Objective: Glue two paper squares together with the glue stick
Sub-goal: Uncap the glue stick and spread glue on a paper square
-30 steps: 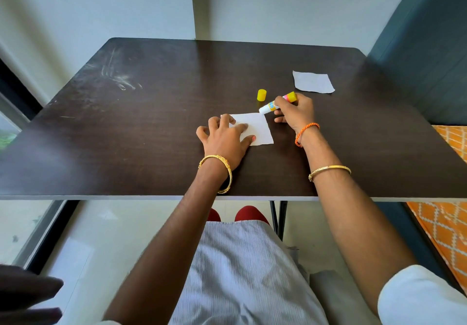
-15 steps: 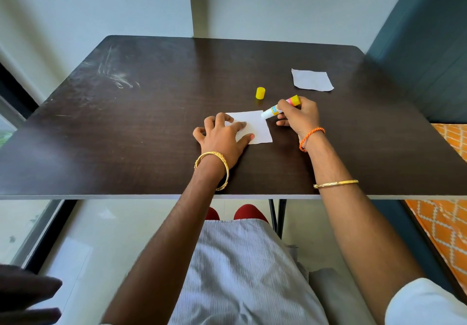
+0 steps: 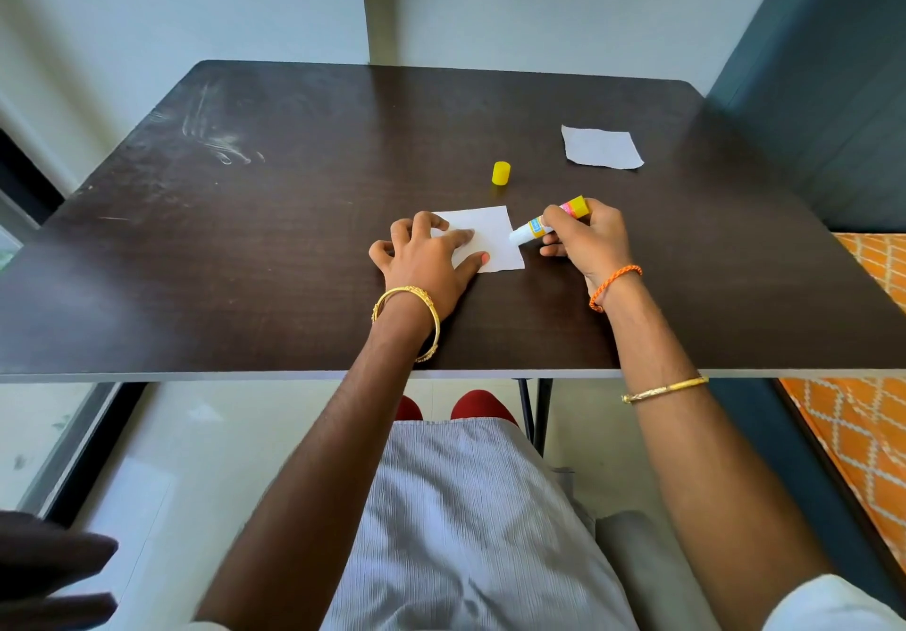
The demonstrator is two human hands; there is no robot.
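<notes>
Centrally, the right hand (image 3: 586, 243) grasps the glue stick (image 3: 549, 221) around its barrel, thumb and fingers closed on it, with the yellow base end pointing up and away and the white glue tip angled down to the left. That tip meets the right edge of the near paper square (image 3: 490, 238), roughly midway along that edge. The left hand (image 3: 424, 262) holds nothing; it lies palm down with fingers spread, pinning the left part of the same square flat, the thumb resting on the sheet's near edge. This square lies close to the middle of the dark table (image 3: 294, 248), slightly rotated relative to the front edge.

Beyond the glued sheet, the yellow cap (image 3: 501, 173) stands upright on the tabletop, apart from both hands and from either sheet. Farther back and to the right, the second paper square (image 3: 602, 147) lies flat and untouched, well apart from the first.

A gold bangle (image 3: 409, 321) circles the left wrist; an orange braided cord (image 3: 615, 284) circles the right wrist, and a thinner gold bangle (image 3: 664, 389) sits lower on the right forearm. Pale scuff marks (image 3: 215, 140) show on the far left of the tabletop. A dark blue upholstered seat back (image 3: 823, 91) rises at the right of the table.
</notes>
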